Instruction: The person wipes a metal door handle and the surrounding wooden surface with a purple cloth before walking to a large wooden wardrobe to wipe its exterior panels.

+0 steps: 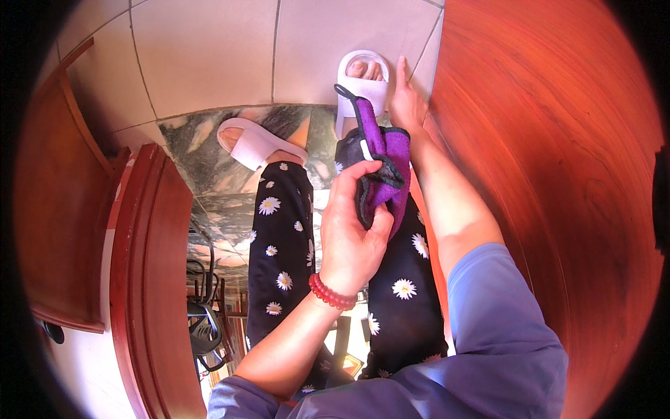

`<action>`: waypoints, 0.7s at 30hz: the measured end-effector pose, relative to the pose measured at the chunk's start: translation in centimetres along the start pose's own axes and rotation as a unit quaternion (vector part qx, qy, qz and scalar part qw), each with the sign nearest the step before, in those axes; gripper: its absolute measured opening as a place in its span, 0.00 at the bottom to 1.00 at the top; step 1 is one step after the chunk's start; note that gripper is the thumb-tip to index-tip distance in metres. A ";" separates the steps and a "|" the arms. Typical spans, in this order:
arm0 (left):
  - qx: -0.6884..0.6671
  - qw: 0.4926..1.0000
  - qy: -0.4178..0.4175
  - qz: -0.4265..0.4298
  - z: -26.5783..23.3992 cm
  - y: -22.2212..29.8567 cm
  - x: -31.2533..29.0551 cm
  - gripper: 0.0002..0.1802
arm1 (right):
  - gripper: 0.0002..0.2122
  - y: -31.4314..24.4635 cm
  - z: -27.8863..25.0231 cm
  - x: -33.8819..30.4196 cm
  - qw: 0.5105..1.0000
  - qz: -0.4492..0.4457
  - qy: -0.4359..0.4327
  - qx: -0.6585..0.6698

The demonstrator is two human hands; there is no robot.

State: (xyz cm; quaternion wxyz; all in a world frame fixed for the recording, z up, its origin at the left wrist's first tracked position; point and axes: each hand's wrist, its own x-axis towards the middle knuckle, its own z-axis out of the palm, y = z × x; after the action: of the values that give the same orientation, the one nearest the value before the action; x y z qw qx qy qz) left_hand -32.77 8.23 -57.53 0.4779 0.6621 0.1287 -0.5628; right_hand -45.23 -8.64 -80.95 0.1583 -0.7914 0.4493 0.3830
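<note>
Shows only part of the folded purple cloth point(398, 150), black-trimmed and looped, held above the right leg; hides its underside and some fingers of the left hand point(356, 216), clamped on it. Cannot tell the grip of the right hand point(408, 101), apart from the left beyond the cloth, with index finger extended and other fingers hard to make out. Counts one cloth, one red beaded bracelet point(332, 292), two white slippers point(252, 144) and two legs in daisy-print trousers point(280, 234). Blocks the right slipper's heel with the cloth. Includes a reddish wooden panel point(558, 174) along the right arm, cut off by the dark rim, wooden furniture point(150, 265) at left, and dark clutter point(206, 328), too jumbled to identify, beside the left leg.
</note>
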 end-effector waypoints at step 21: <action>-0.016 0.999 -0.002 -0.033 -1.0 -1.0 -0.4 0.25 | 0.18 3.8 2.5 0.6 0.983 0.033 0.100 0.151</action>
State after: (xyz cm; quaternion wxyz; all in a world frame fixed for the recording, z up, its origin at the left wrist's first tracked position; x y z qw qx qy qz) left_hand -33.00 9.71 -57.75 0.4700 0.6489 0.1583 -0.5770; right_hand -49.36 -9.59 -82.65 0.2175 -0.7775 0.5413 0.2351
